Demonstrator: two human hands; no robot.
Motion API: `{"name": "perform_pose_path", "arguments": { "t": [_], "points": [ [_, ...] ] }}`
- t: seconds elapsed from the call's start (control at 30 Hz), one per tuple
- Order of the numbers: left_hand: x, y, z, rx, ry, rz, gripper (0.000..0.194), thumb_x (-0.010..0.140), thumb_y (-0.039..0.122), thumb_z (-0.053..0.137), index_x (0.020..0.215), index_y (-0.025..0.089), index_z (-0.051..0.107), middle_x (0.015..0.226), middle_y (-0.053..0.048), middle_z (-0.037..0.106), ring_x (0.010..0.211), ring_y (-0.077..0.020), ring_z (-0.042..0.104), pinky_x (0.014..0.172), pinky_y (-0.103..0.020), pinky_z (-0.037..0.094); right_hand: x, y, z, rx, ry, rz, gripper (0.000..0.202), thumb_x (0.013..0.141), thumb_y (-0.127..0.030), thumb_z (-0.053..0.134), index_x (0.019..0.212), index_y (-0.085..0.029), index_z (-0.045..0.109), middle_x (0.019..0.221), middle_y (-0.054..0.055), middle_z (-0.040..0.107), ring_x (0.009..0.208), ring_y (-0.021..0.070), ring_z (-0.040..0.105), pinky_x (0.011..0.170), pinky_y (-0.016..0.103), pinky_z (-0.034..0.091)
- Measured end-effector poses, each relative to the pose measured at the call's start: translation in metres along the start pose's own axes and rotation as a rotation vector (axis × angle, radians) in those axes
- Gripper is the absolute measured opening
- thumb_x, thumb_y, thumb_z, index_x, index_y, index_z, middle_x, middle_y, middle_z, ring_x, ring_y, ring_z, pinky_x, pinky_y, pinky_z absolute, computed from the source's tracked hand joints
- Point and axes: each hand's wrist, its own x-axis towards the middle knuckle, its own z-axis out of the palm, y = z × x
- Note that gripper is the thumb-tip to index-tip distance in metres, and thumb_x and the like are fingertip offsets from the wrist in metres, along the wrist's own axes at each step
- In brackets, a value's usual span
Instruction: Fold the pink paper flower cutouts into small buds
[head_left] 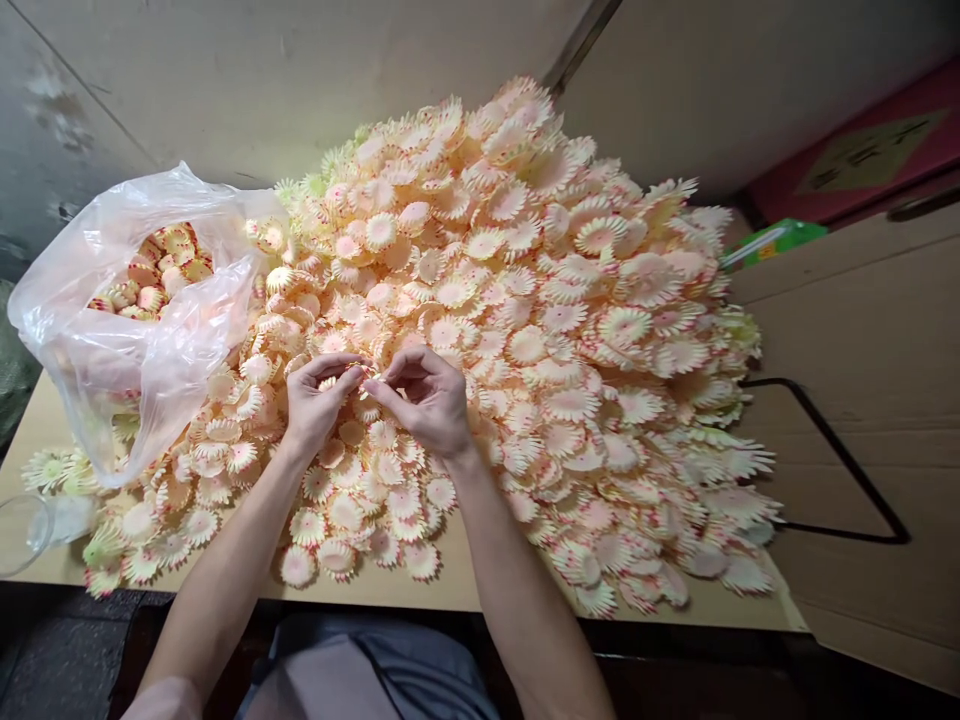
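Both hands meet over a large heap of cream artificial flower pieces (525,345) with toothed, pink-tipped edges. My left hand (319,395) is closed in a pinch on one small flower piece (352,372), mostly covered by the fingers. Close beside it on the right, my right hand (427,400) has thumb and forefinger pinched at the edge of the same piece. Loose flower pieces lie under and around both wrists. To the left, a translucent plastic bag (180,350) holds several curled-up, rounded flower pieces (154,275).
The heap spreads over a tan tabletop (450,592) and rises against the wall (375,60). A clear round container (26,535) stands at the left edge. On the right are a cardboard sheet (862,400), a bent black rod (840,450) and a green packet (780,242).
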Motion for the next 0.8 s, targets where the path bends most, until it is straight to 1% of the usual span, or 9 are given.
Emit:
{"name": "perform_pose_path", "arguments": {
  "t": [0.07, 0.13, 0.2, 0.3, 0.37, 0.47, 0.57, 0.7, 0.8],
  "points": [
    [0.004, -0.003, -0.003, -0.052, 0.01, -0.035, 0.024, 0.065, 0.031, 0.083, 0.081, 0.017, 0.074, 0.081, -0.005, 0.074, 0.071, -0.0125, 0.068, 0.067, -0.022, 0.054, -0.004, -0.008, -0.003, 0.067, -0.029, 0.014, 0.026, 0.069, -0.028, 0.08, 0.077, -0.021, 0.057, 0.067, -0.004, 0.059, 0.057, 0.0093, 0.056, 0.053, 0.022, 0.05],
    [0.008, -0.004, -0.007, -0.147, 0.101, -0.03, 0.025, 0.066, 0.034, 0.082, 0.081, 0.017, 0.072, 0.077, -0.002, 0.072, 0.064, -0.0088, 0.064, 0.063, -0.02, 0.053, -0.007, -0.014, -0.007, 0.184, -0.069, 0.02, 0.024, 0.07, -0.027, 0.08, 0.075, -0.021, 0.057, 0.065, -0.004, 0.059, 0.054, 0.0089, 0.055, 0.049, 0.022, 0.048],
    [0.008, -0.004, -0.008, -0.203, 0.126, -0.014, 0.027, 0.067, 0.036, 0.081, 0.084, 0.018, 0.071, 0.077, -0.001, 0.07, 0.064, -0.008, 0.063, 0.065, -0.021, 0.054, -0.006, -0.015, -0.011, 0.294, -0.062, -0.003, 0.02, 0.071, -0.026, 0.08, 0.075, -0.022, 0.06, 0.063, -0.005, 0.059, 0.051, 0.0079, 0.053, 0.046, 0.021, 0.046],
    [0.004, 0.0, -0.005, -0.16, -0.005, -0.086, 0.029, 0.068, 0.035, 0.081, 0.09, 0.02, 0.07, 0.08, -0.001, 0.069, 0.068, -0.0098, 0.063, 0.068, -0.025, 0.057, 0.003, -0.006, -0.014, 0.353, 0.072, 0.028, 0.014, 0.073, -0.03, 0.078, 0.081, -0.023, 0.068, 0.064, -0.004, 0.062, 0.05, 0.0069, 0.052, 0.046, 0.02, 0.044],
    [0.001, 0.004, -0.001, -0.195, -0.046, -0.108, 0.033, 0.071, 0.034, 0.078, 0.101, 0.024, 0.067, 0.088, -0.001, 0.068, 0.074, -0.0107, 0.064, 0.072, -0.028, 0.058, 0.009, 0.001, -0.013, 0.357, 0.12, 0.092, 0.021, 0.073, -0.038, 0.077, 0.086, -0.023, 0.071, 0.07, -0.001, 0.066, 0.054, 0.009, 0.055, 0.049, 0.024, 0.048],
    [0.002, 0.009, -0.002, -0.232, -0.041, -0.123, 0.023, 0.072, 0.03, 0.075, 0.093, 0.022, 0.069, 0.094, -0.002, 0.067, 0.082, -0.0131, 0.065, 0.073, -0.029, 0.058, 0.013, 0.01, -0.012, 0.313, 0.078, 0.136, 0.036, 0.068, -0.044, 0.079, 0.098, -0.023, 0.072, 0.084, 0.003, 0.072, 0.072, 0.0151, 0.065, 0.066, 0.031, 0.057],
    [0.007, 0.011, -0.008, -0.204, -0.033, -0.166, 0.009, 0.073, 0.026, 0.069, 0.077, 0.018, 0.072, 0.086, -0.003, 0.068, 0.078, -0.0147, 0.064, 0.069, -0.029, 0.057, 0.012, 0.015, -0.01, 0.215, 0.07, 0.122, 0.043, 0.061, -0.036, 0.085, 0.1, -0.023, 0.072, 0.088, 0.003, 0.072, 0.08, 0.0169, 0.067, 0.076, 0.034, 0.058],
    [0.01, 0.011, -0.012, -0.083, -0.05, -0.095, 0.008, 0.072, 0.024, 0.068, 0.071, 0.018, 0.073, 0.085, -0.003, 0.071, 0.082, -0.0152, 0.064, 0.075, -0.026, 0.053, 0.012, 0.017, -0.007, 0.071, 0.138, 0.042, 0.023, 0.068, -0.039, 0.08, 0.078, -0.021, 0.07, 0.076, 0.001, 0.065, 0.067, 0.0129, 0.059, 0.058, 0.026, 0.052],
    [0.008, 0.01, -0.012, -0.017, -0.064, -0.047, 0.011, 0.072, 0.029, 0.074, 0.074, 0.018, 0.073, 0.083, -0.002, 0.07, 0.081, -0.0131, 0.062, 0.076, -0.023, 0.049, 0.012, 0.013, -0.007, -0.047, 0.12, -0.03, 0.025, 0.074, -0.043, 0.075, 0.07, -0.02, 0.066, 0.076, 0.002, 0.059, 0.065, 0.0116, 0.053, 0.053, 0.024, 0.044]
  ]
}}
